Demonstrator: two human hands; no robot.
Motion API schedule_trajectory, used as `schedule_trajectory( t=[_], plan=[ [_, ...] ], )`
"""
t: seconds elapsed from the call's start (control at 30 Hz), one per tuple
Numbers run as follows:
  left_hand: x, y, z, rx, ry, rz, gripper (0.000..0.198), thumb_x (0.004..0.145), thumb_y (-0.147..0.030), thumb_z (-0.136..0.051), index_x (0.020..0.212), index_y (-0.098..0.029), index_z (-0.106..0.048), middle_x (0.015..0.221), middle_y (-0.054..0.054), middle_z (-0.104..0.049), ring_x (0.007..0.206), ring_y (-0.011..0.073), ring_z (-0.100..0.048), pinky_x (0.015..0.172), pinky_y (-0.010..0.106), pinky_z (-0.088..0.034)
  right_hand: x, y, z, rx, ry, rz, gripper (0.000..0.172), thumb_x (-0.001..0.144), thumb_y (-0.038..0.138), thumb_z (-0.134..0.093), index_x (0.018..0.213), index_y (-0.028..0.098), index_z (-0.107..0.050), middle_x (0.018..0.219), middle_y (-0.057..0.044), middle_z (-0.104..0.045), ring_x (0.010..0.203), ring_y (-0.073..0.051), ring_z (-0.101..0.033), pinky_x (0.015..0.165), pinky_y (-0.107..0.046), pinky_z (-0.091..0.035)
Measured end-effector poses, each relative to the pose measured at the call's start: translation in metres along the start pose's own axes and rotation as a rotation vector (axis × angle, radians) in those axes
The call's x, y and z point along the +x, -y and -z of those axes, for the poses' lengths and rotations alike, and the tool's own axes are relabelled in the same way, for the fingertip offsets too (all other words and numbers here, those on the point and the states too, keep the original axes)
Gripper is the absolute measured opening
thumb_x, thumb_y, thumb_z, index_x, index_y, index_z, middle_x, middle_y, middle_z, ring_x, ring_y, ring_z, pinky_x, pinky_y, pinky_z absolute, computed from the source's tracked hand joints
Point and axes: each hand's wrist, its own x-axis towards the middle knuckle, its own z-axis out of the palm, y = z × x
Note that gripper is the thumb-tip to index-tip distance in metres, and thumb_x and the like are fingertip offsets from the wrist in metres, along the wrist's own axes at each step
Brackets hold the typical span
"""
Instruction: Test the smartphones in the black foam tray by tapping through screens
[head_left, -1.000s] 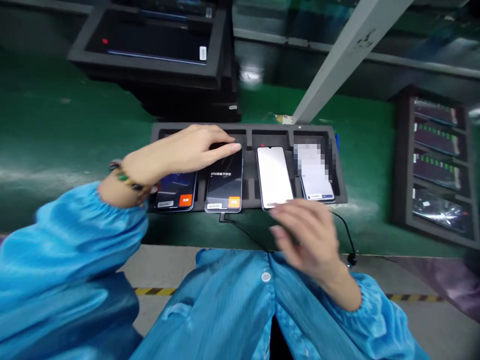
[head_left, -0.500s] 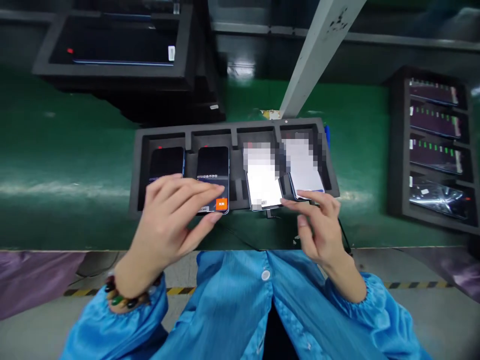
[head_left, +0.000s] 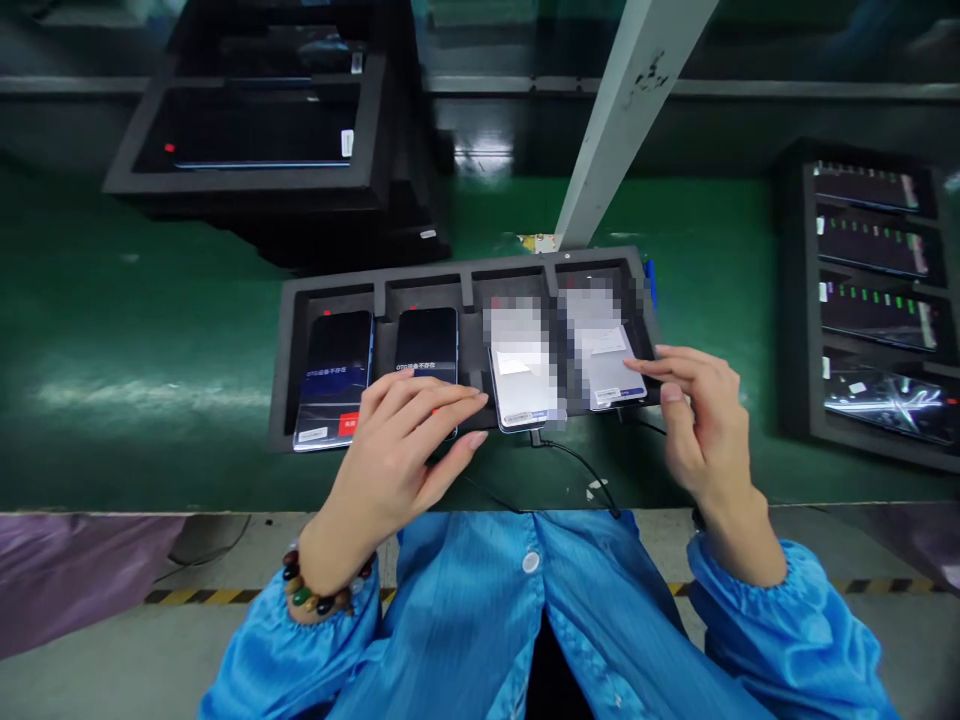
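A black foam tray [head_left: 289, 300] lies on the green belt with several phones in its slots. The two left phones [head_left: 335, 375] [head_left: 427, 345] show dark screens with text; the two right phones [head_left: 523, 385] [head_left: 609, 365] glow white. My left hand [head_left: 401, 445] hovers with fingers stretched over the near end of the second phone, holding nothing. My right hand [head_left: 701, 420] is beside the near right corner of the rightmost phone, its fingertips touching that phone's edge. Black cables [head_left: 581, 470] run from the phones' near ends toward me.
A stack of black trays [head_left: 247, 150] stands at the back left. Another black tray [head_left: 874, 300] of phones lies at the right. A grey slanted post [head_left: 622, 120] rises behind the tray. The belt's near edge meets a floor with a yellow-black stripe.
My left hand drew back from the far end of the second phone to its near end. My right hand moved right, from the third phone to the rightmost one.
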Motion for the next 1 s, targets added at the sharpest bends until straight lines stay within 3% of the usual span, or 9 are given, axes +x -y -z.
schedule_trajectory(
  t=[0.17, 0.3, 0.5, 0.67, 0.8, 0.9, 1.0],
  plan=[
    [0.019, -0.011, -0.014, 0.012, 0.061, -0.043, 0.025, 0.105, -0.025, -0.068, 0.13, -0.028, -0.07, 0.127, 0.002, -0.082, 0.116, 0.0259, -0.073, 0.119, 0.053, -0.042, 0.019, -0.02, -0.003, -0.012, 0.06, -0.048, 0.035, 0.113, 0.029, -0.039, 0.13, 0.025, -0.069, 0.131, -0.01, -0.076, 0.138, -0.03, -0.062, 0.117, -0.056, -0.046],
    [0.032, -0.019, -0.022, 0.032, 0.094, -0.016, 0.032, 0.107, -0.024, -0.062, 0.138, -0.027, -0.065, 0.13, 0.004, -0.082, 0.124, 0.0273, -0.071, 0.124, 0.055, -0.038, 0.021, -0.025, -0.004, -0.009, 0.117, -0.011, 0.035, 0.113, 0.028, -0.039, 0.133, 0.024, -0.068, 0.133, -0.01, -0.075, 0.141, -0.03, -0.06, 0.119, -0.057, -0.044],
    [0.052, -0.029, -0.033, -0.011, 0.203, 0.033, 0.045, 0.105, -0.023, -0.051, 0.149, -0.026, -0.059, 0.142, 0.006, -0.077, 0.139, 0.0315, -0.064, 0.132, 0.061, -0.031, 0.018, -0.031, 0.005, 0.091, 0.061, -0.022, 0.037, 0.114, 0.03, -0.04, 0.136, 0.026, -0.069, 0.134, -0.009, -0.075, 0.142, -0.03, -0.06, 0.12, -0.058, -0.045],
    [0.059, -0.024, -0.034, -0.039, 0.292, 0.078, 0.046, 0.105, -0.025, -0.051, 0.15, -0.027, -0.059, 0.14, 0.006, -0.078, 0.14, 0.0315, -0.062, 0.133, 0.063, -0.03, 0.02, -0.037, 0.005, 0.163, 0.078, -0.052, 0.038, 0.114, 0.032, -0.041, 0.14, 0.027, -0.068, 0.14, -0.01, -0.073, 0.144, -0.03, -0.058, 0.121, -0.058, -0.045],
    [0.049, -0.016, -0.021, -0.03, 0.21, 0.08, 0.05, 0.105, -0.025, -0.051, 0.154, -0.029, -0.053, 0.153, 0.006, -0.07, 0.143, 0.03, -0.06, 0.135, 0.06, -0.022, 0.011, -0.034, 0.008, 0.189, -0.031, -0.086, 0.033, 0.114, 0.032, -0.046, 0.138, 0.025, -0.067, 0.137, -0.011, -0.074, 0.139, -0.029, -0.062, 0.118, -0.054, -0.049],
    [0.034, -0.01, -0.01, -0.016, 0.14, 0.12, 0.048, 0.106, -0.024, -0.052, 0.153, -0.032, -0.054, 0.151, 0.004, -0.071, 0.141, 0.0278, -0.061, 0.134, 0.056, -0.022, -0.011, -0.021, 0.013, 0.167, -0.165, -0.16, 0.016, 0.11, 0.031, -0.057, 0.115, 0.025, -0.071, 0.113, -0.009, -0.076, 0.111, -0.026, -0.072, 0.103, -0.047, -0.056],
    [0.017, 0.002, 0.001, 0.001, 0.054, 0.168, 0.043, 0.107, -0.024, -0.053, 0.149, -0.034, -0.058, 0.146, 0.004, -0.074, 0.135, 0.027, -0.065, 0.133, 0.055, -0.025, -0.034, -0.007, 0.013, 0.111, -0.128, -0.16, 0.006, 0.104, 0.03, -0.068, 0.102, 0.025, -0.069, 0.096, -0.005, -0.073, 0.092, -0.023, -0.071, 0.088, -0.041, -0.057]
  ],
)
